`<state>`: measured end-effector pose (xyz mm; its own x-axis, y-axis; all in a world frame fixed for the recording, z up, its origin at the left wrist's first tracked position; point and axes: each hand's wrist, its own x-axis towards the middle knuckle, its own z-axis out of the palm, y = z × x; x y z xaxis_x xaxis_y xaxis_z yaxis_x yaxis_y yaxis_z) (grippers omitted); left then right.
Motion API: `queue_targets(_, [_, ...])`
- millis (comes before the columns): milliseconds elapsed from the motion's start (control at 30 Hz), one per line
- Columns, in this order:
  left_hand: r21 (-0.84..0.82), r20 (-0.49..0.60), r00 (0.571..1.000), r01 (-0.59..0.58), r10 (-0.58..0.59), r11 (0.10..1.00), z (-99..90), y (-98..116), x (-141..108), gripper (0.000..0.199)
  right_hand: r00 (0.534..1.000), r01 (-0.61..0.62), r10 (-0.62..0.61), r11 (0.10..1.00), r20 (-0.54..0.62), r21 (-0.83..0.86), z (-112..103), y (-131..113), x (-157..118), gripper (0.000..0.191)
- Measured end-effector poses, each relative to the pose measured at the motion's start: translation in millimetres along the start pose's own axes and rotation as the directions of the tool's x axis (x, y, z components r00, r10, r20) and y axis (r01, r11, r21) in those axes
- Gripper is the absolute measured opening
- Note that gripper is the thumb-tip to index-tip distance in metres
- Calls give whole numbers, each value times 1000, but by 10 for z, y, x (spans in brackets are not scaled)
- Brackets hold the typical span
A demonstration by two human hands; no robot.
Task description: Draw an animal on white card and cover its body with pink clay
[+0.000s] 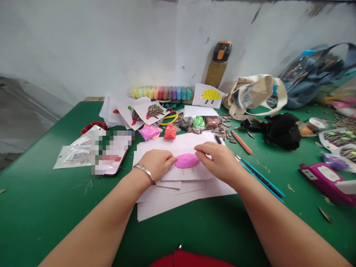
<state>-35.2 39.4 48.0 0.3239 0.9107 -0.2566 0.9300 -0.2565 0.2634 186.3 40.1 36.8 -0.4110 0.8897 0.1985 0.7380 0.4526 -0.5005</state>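
Note:
A flattened oval of pink modelling clay lies on a white paper card, with short pencil-drawn legs below it. My left hand, wearing a silver bangle, has its thumb and fingers pressed together at the oval's left end. Whether they pinch the clay or the card cannot be made out. At the right end, my right hand rests over the card, fingers bent with the thumb slightly apart from them. Its fingertips are by the clay's upper right edge. More white sheets are stacked beneath the card.
Behind the sheets lie pink and red clay packets, sunflower seeds, yellow-handled scissors and finished hedgehog pictures. A phone lies left; an orange tool and blue pen-like tools lie right. A bottle stands behind.

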Motion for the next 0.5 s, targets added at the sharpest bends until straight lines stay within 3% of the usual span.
queue_targets(200, [-7,27,1000,-1,1,1000,-66,-48,-13,35,998,40,-40,999,38,6,14,-71,-15,24])
queue_targets(300, [11,-2,1000,30,-30,999,-114,-117,-36,34,985,154,-155,988,72,18,89,-176,-44,26])
queue_targets(367, [23,-4,1000,29,-29,999,-145,-161,-64,36,965,241,-237,970,112,-21,159,-254,-66,29])
queue_targets(500, [44,37,999,-18,17,999,-169,-201,-115,38,955,275,-252,949,154,-153,271,-351,-105,31])
